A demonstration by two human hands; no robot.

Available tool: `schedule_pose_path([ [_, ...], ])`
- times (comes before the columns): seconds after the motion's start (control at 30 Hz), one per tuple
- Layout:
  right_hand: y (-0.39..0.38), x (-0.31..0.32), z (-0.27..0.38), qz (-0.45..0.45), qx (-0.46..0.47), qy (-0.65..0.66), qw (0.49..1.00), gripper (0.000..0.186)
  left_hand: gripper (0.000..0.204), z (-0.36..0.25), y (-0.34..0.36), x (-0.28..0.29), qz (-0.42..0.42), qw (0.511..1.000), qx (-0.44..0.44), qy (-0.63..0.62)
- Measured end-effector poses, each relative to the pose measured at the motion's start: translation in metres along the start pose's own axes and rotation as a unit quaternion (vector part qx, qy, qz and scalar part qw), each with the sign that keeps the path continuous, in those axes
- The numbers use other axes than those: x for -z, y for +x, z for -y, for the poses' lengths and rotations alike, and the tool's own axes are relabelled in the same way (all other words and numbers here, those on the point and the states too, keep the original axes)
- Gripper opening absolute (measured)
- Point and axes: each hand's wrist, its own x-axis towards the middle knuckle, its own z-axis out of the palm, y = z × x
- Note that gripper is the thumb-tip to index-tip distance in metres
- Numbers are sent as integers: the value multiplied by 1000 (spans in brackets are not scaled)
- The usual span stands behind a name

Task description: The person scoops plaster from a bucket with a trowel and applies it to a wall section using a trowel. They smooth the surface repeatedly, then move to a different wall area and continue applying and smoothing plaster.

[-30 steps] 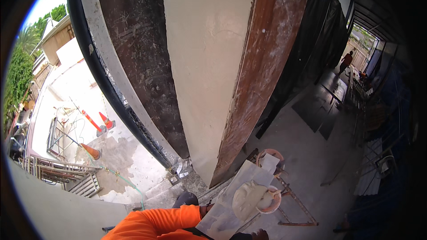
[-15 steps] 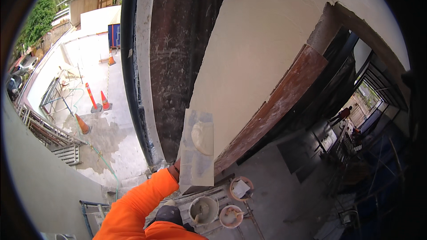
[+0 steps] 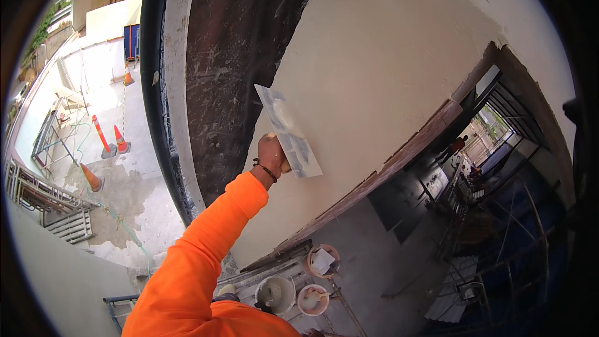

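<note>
My left hand (image 3: 272, 155), in an orange sleeve with a dark bead bracelet at the wrist, is closed around the handle side of a rectangular plastering trowel (image 3: 304, 157). The flat metal blade is tilted and carries a lump of cream plaster (image 3: 284, 114) on its upper part, with smears lower down. Behind the blade is a cream plastered wall (image 3: 368, 68); I cannot tell whether they touch. A dark brown, scuffed strip of wall (image 3: 231, 75) borders the plaster on the left. My right hand does not show.
Below stand a bucket of grey mix (image 3: 276, 293) and two orange-pink buckets, one with a pale mix (image 3: 313, 300), one with a white item (image 3: 322, 261), by a slatted platform (image 3: 249, 281). Traffic cones (image 3: 91, 178) and metal frames (image 3: 68, 224) are at left. People stand far right.
My left hand has raised the trowel up and away over the wall, and the blade has turned from upright to slanted. My hand and forearm show more fully now. The view has shifted.
</note>
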Motion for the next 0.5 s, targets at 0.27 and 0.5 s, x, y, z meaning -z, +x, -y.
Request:
schedule_pose_path([
  [0.27, 24, -84, -32, -106, -48, 93, 989, 64, 48, -62, 11, -77, -143, 963, -114, 197],
  [0.5, 25, -37, -22, -105, -111, 115, 982, 65, 54, -118, -6, -137, -129, 892, -179, 394],
])
